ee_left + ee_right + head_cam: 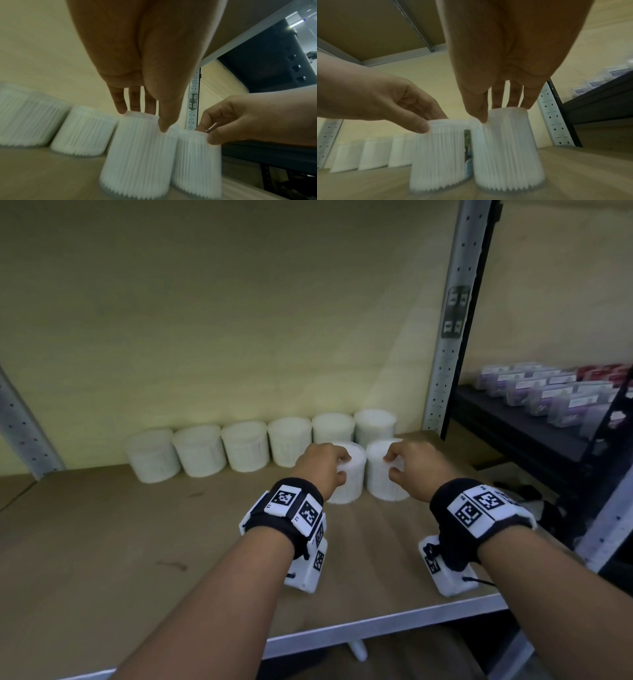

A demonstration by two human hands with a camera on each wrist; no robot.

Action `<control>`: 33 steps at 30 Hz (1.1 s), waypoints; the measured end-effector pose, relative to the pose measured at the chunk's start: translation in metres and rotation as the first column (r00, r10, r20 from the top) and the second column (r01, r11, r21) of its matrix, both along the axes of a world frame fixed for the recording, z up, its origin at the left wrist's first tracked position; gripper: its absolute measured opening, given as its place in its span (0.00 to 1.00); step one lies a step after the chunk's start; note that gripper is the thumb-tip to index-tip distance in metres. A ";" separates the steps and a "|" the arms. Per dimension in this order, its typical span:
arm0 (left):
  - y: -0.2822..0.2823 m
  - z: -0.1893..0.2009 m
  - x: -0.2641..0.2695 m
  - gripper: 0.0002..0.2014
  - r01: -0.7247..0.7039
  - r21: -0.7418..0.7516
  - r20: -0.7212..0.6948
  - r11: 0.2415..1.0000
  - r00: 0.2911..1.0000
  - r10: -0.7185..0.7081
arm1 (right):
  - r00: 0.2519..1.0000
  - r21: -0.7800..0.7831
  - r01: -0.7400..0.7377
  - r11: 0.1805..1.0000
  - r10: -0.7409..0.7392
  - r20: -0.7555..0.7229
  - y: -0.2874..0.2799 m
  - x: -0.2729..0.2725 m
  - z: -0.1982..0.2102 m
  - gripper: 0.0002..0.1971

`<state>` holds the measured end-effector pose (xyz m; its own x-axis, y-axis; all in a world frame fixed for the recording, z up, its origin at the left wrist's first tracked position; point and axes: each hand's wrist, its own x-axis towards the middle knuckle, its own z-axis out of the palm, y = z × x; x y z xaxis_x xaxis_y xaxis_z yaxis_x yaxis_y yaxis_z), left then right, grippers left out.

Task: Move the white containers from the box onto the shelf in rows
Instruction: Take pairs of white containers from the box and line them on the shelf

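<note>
Left hand (pixel 320 465) and right hand (pixel 416 465), fingertips each pinching one white container's top rim, side by side on the shelf (pixel 137 542)

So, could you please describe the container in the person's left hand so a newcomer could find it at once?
Start at the wooden shelf with six white containers lined along its back wall. Two more stand in front, near the right end. It is the left front container, gripped at its top by the left hand, with a coloured label showing on its side.
</note>
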<state>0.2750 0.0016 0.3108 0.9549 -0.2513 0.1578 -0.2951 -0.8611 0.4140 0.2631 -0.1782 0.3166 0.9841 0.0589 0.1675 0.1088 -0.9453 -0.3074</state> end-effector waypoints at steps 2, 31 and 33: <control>-0.003 -0.001 0.008 0.21 -0.002 0.019 0.007 1.000 1.000 0.002 | 1.000 0.004 -0.003 1.000 0.003 0.009 -0.002 0.009 -0.001 0.15; 0.011 0.005 -0.073 0.24 -0.004 -0.037 -0.010 0.999 1.000 0.003 | 0.994 0.040 -0.106 0.994 0.105 0.015 0.000 -0.061 -0.005 0.22; 0.014 0.003 -0.094 0.24 0.005 -0.050 -0.042 0.999 0.999 -0.007 | 0.995 0.041 -0.101 0.994 0.102 -0.016 0.003 -0.083 -0.007 0.22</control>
<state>0.1813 0.0155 0.3137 0.9595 -0.2502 0.1297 -0.2817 -0.8374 0.4684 0.1802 -0.1753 0.3092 0.9764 0.1518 0.1535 0.1972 -0.9165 -0.3480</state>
